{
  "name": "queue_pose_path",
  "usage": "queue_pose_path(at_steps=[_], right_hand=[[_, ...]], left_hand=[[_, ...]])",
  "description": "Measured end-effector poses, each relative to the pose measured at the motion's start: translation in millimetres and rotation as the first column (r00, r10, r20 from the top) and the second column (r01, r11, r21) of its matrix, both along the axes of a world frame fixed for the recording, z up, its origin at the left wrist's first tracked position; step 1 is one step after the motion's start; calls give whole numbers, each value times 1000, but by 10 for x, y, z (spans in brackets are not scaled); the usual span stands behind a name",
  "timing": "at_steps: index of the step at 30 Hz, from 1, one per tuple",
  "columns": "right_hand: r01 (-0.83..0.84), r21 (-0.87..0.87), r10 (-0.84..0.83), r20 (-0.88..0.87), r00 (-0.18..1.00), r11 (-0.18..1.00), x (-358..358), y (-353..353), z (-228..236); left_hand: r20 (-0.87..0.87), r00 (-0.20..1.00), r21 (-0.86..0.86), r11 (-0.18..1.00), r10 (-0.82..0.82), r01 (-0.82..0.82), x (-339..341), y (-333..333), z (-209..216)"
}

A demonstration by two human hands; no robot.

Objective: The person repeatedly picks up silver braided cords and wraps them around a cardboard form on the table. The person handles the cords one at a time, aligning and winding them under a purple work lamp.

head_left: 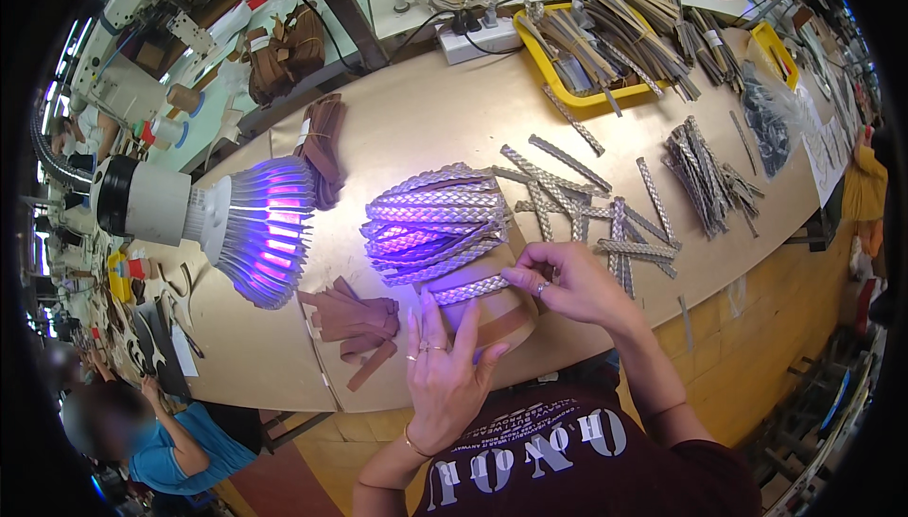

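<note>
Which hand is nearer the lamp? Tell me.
Left. The left hand is right of the lamp and lower in view; the right hand is farther right.

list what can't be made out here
Head view:
Right end of the braided strip: hidden by the right hand.
Floor of the yellow tray: buried under strips.
Co-worker's head: blurred.
Print on the white sheet: too small to read.
Maroon shirt: cut off by the lower edge.

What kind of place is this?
Probably a workshop or factory: braided strips lie on a big worktable, a yellow tray holds lots more strips, and what look like thread spools stand at the upper left.
</note>
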State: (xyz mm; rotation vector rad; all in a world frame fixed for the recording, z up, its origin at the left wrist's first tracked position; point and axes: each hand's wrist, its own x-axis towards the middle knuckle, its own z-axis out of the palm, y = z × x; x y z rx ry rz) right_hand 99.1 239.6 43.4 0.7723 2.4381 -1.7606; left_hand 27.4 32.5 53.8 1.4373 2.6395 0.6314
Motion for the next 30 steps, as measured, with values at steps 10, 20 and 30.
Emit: queue_pose_path(at_steps=[10, 20, 30], right_hand=[[52, 101, -40, -109, 993, 994, 24, -72, 0], [-30, 79, 39, -119, 992, 996, -28, 21, 290], [-57, 10, 57, -38, 998, 998, -7, 81, 174]], left_hand=[[-7, 1000, -39, 999, -12, 12, -6, 4, 17], [-14, 999, -120, 992, -41, 39, -4, 72, 133], [-34, 999, -152, 988, -30, 25, 4, 87, 151]])
